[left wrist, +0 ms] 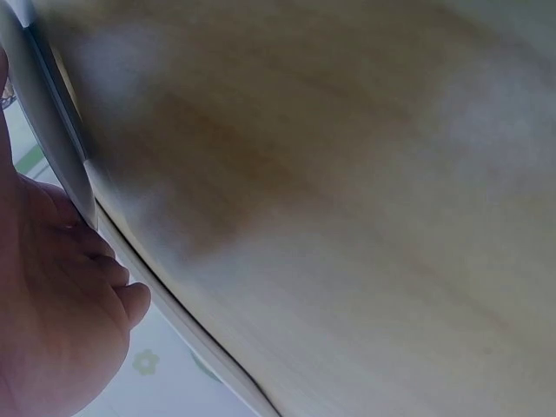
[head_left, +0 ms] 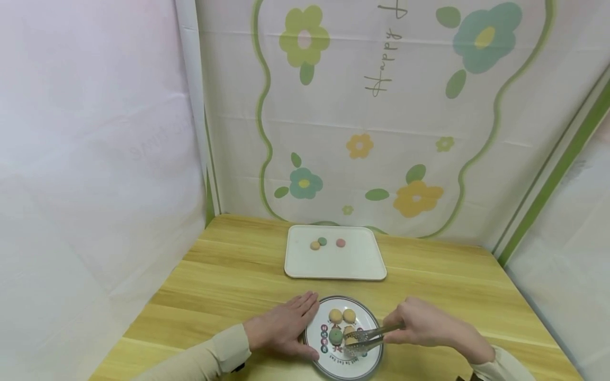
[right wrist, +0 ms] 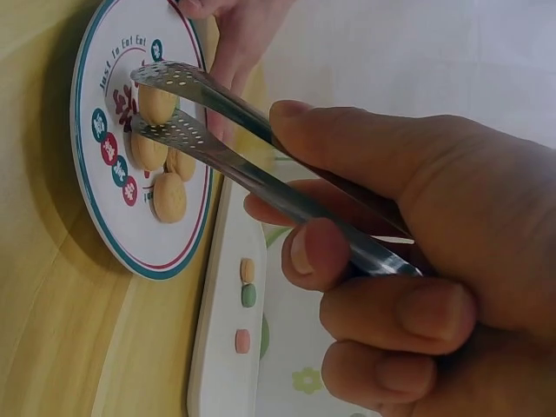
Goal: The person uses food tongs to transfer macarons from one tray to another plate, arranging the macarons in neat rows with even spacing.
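My right hand (head_left: 421,325) grips a pair of metal tongs (right wrist: 248,169) with perforated tips. Between those tips is a yellow macaron (right wrist: 157,105), over the round white plate (head_left: 329,365) with printed letters and a dark rim. Several more yellow macarons (head_left: 335,316) and a green macaron (head_left: 335,336) lie on the plate close by. At the plate's left side my left hand (head_left: 286,325) rests with fingers extended, its thumb on the rim. The left wrist view shows part of the left hand (left wrist: 65,304) beside the plate's edge.
Beyond the plate, a white rectangular tray (head_left: 343,264) bears a yellow macaron (head_left: 315,245), a green macaron (head_left: 322,241) and a pink macaron (head_left: 340,243). Both stand on a wooden table (head_left: 229,275). A flower-printed curtain (head_left: 333,116) hangs behind, with pale sheets at both sides.
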{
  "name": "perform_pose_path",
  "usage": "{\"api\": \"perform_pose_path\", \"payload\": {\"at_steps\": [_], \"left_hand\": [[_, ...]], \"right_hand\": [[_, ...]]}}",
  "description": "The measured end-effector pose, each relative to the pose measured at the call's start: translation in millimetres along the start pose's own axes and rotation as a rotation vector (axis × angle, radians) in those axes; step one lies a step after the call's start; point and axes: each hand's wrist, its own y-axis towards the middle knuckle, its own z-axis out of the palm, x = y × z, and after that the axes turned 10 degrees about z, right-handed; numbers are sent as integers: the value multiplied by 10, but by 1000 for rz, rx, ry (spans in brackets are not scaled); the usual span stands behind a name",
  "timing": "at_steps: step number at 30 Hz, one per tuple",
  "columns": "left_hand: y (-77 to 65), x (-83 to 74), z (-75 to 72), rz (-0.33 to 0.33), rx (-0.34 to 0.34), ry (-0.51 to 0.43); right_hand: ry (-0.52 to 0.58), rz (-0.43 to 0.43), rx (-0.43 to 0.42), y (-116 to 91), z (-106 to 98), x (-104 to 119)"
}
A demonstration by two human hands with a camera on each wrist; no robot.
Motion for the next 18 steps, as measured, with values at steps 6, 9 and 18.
{"api": "perform_pose_path", "payload": {"at_steps": [6, 9, 18], "left_hand": [[2, 2, -6, 4, 1, 9], [3, 0, -17, -3, 4, -10], [7, 14, -21, 3, 15, -14]], "right_hand": [[-12, 26, 7, -4, -8, 11], [-20, 35, 17, -5, -14, 24], [5, 80, 49, -31, -58, 52]]}}
